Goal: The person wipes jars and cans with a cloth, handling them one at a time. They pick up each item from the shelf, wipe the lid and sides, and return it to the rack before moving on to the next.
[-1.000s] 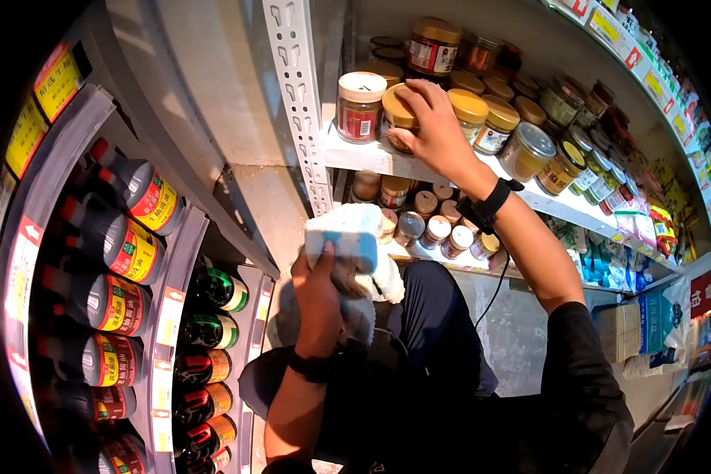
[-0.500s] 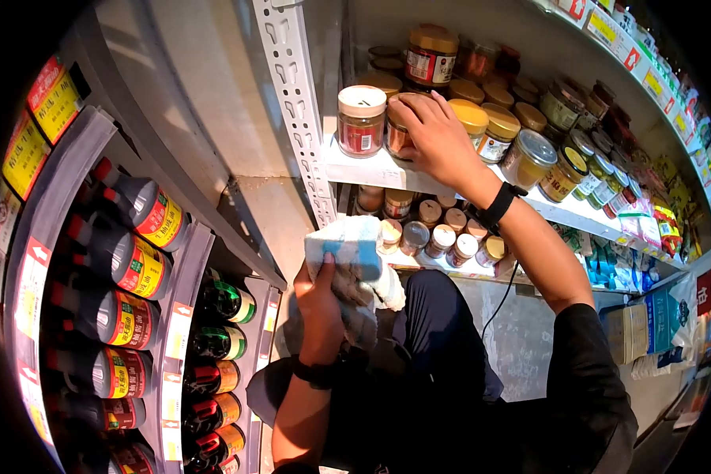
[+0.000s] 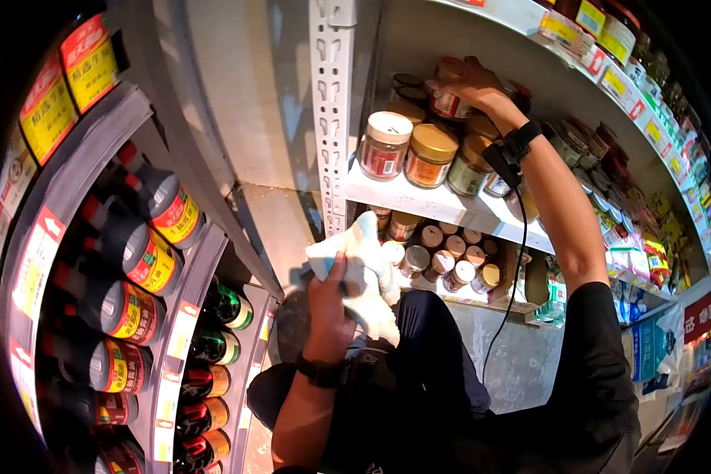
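White, nubbly cloth (image 3: 363,272) hangs in soft folds from my left hand (image 3: 329,304), thumb and fingers pinching it above dark trousers (image 3: 434,340). My right hand (image 3: 475,83) curls its fingers around a round glass jar (image 3: 449,101) behind the gold-lidded jar (image 3: 431,156) on the white shelf (image 3: 407,197).

The soft white fabric cloth (image 3: 363,276) is showing pale blue patches. The round glass jar with a red-and-white label (image 3: 450,105) is catching warm light on its colours. The squat glass jar with a cream-white lid (image 3: 383,162) is wearing a red label; the round glass jar with a gold lid (image 3: 429,164) is displaying orange. The bulky dark plastic bottles (image 3: 130,308) are carrying red-and-yellow labels, and the perforated metal upright (image 3: 329,134) is repeating dark slots down white.
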The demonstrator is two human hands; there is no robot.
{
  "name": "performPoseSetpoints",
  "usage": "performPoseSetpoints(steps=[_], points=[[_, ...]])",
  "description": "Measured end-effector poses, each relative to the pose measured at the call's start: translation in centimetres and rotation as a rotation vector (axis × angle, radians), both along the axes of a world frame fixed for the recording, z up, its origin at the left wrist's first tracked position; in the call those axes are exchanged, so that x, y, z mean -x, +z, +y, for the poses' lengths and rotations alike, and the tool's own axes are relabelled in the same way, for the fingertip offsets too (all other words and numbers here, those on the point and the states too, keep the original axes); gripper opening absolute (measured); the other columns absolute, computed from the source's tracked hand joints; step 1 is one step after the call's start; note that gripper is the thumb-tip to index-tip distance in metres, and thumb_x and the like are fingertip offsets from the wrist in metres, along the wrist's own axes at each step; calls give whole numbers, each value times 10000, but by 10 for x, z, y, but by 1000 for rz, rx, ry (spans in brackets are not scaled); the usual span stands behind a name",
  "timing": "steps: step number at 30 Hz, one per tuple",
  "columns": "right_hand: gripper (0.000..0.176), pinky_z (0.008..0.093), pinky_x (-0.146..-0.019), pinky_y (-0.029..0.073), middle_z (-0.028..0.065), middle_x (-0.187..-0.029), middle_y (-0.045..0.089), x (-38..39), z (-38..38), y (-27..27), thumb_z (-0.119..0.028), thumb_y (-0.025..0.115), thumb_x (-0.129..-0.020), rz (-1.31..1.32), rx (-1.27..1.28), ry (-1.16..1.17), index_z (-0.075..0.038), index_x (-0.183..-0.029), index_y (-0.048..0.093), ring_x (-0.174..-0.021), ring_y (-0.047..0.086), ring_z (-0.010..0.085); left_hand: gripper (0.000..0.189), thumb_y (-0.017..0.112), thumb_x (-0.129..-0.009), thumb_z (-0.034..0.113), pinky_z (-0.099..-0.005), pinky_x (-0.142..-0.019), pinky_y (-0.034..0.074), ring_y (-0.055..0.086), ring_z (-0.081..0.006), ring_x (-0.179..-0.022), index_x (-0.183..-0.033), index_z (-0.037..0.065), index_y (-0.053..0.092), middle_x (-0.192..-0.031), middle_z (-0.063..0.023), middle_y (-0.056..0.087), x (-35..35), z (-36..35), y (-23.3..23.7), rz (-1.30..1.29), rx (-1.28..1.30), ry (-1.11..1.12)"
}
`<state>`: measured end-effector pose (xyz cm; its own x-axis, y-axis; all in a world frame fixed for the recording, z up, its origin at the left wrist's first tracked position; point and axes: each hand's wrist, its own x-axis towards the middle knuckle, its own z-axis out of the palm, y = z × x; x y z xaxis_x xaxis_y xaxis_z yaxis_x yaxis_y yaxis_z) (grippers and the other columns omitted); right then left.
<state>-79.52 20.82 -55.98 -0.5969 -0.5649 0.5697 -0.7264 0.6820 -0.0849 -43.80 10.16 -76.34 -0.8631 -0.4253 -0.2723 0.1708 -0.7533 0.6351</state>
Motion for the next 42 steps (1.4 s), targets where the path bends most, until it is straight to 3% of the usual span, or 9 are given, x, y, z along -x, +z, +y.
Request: performPoseSetpoints(steps=[3, 8, 13, 17, 21, 27, 33, 37, 42], points=[[701, 431, -1035, 452, 171, -1419, 497, -2, -3, -5, -557, 730, -766, 6, -61, -108, -202, -1353, 587, -1277, 501, 355, 373, 611, -981, 305, -370, -872, 541, 650, -197, -1010, -1259, 63, 550, -1094, -55, 653, 0, 2, -4, 102, -29, 52], [976, 412, -995, 472, 284, -1285, 568, -41, 14, -7, -394, 867, -670, 31, 325, 54, -27, -1441, 394, -1207, 564, 381, 533, 509, -1013, 418, -465, -1080, 419, 530, -284, -1259, -1400, 56, 444, -1360, -118, 550, 13, 5, -14, 272, -155, 114], [948, 340, -936, 528, 181, -1233, 623, -141, 47, -9, -224, 895, -669, 244, 321, 215, -68, -1460, 395, -1084, 651, 283, 630, 403, -1009, 543, -498, -1114, 368, 490, -301, -1302, -1436, 79, 406, -1398, -111, 521, 1, 4, 10, 402, -348, -52], [1183, 362, -1005, 481, 101, -1198, 603, -211, 63, -65, -287, 961, -568, -360, 500, 608, -93, -1517, 284, -1136, 606, 230, 636, 415, -981, 590, -527, -1087, 389, 507, -302, -1276, -1437, 146, 414, -1377, -96, 533, -1, 13, 10, 517, -199, -104], [1126, 407, -931, 480, 175, -1212, 592, -259, 36, -146, -259, 942, -524, -162, 355, 720, -32, -1468, 371, -1085, 610, 336, 469, 414, -1041, 380, -387, -1006, 468, 576, -222, -1181, -1348, 30, 471, -1277, -100, 590, -4, 22, 7, 240, -142, -26], [1002, 415, -962, 492, 193, -1306, 537, -269, 27, -184, -198, 893, -594, -278, 470, 980, -31, -1442, 388, -1135, 580, 342, 490, 364, -1049, 391, -361, -999, 485, 568, -207, -1219, -1380, 48, 475, -1353, -103, 560, -22, 34, -20, 164, 117, -69], [1166, 419, -1020, 447, 192, -1335, 511, -279, 32, -191, -225, 936, -546, -364, 592, 765, -5, -1477, 269, -1179, 560, 299, 497, 370, -1043, 388, -362, -981, 497, 597, -215, -1172, -1362, 22, 482, -1314, -115, 583, -21, 29, -20, -22, 315, -104], [1186, 397, -1018, 456, 181, -1341, 490, -281, 25, -194, -202, 926, -547, -619, 955, 876, 2, -1491, 237, -1188, 556, 267, 486, 325, -1044, 365, -387, -1009, 471, 581, -248, -1189, -1347, 27, 499, -1311, -131, 583, -24, 36, -11, 54, -32, -21], [1157, 381, -997, 464, 196, -1358, 467, -272, 33, -185, -217, 921, -583, -248, 702, 728, 53, -1472, 230, -1173, 562, 277, 482, 337, -1034, 357, -406, -1028, 459, 570, -274, -1201, -1353, 32, 495, -1330, -140, 570, -23, 39, -15, 94, -213, -77]])
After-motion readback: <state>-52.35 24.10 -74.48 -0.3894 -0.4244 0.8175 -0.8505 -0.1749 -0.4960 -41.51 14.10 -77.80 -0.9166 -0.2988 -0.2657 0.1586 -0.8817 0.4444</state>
